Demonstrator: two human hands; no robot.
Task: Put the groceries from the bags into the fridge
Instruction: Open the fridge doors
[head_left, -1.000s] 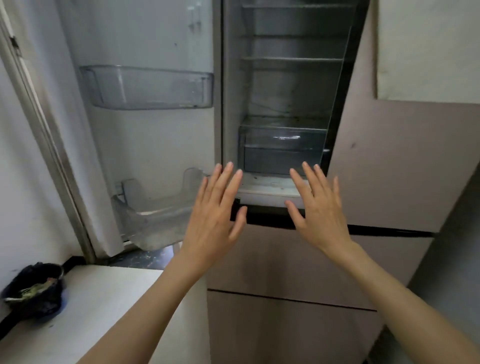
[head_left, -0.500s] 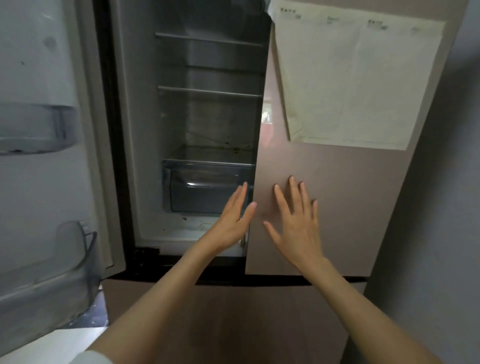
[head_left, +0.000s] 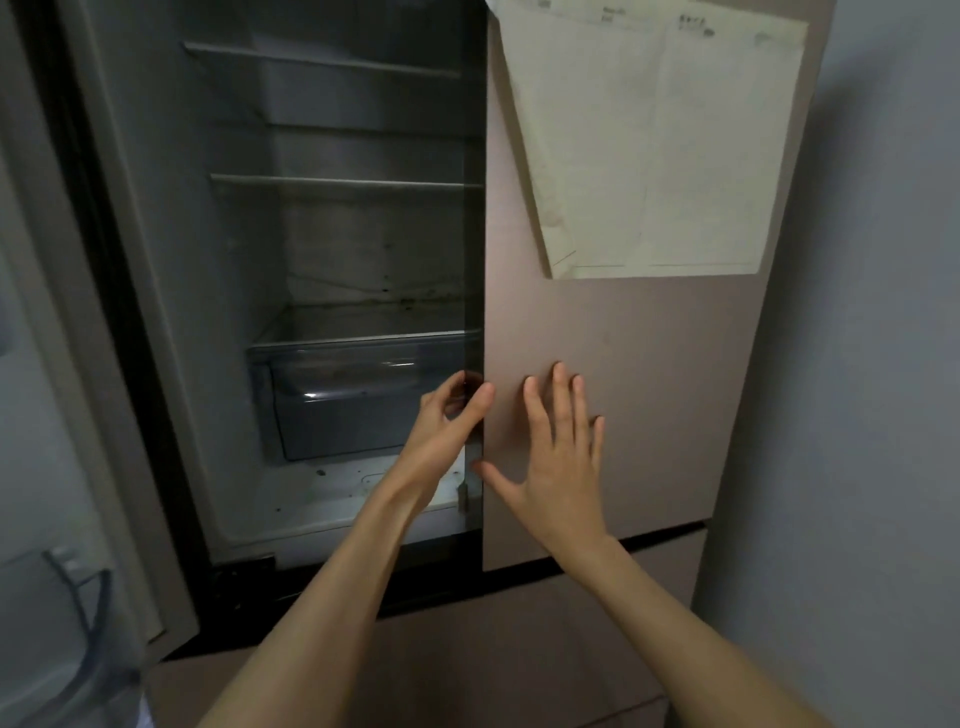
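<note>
**Hands at the closed right fridge door**

The left hand curled its fingers and thumb round the inner edge of the matte pinkish-beige right fridge door. The right hand lay flat, fingers spread, against that door's front. Beside them the fridge's left compartment stood open, showing a clear plastic drawer below glass shelves. Pale paper sheets hung on the door.

left hand gripping fridge door edge

We observe two bare forearms, uncovered from elbow to wrist. The left hand and right hand wear no gloves, rings, watch or bracelet. The fingers carry short, unpainted nails.
</note>
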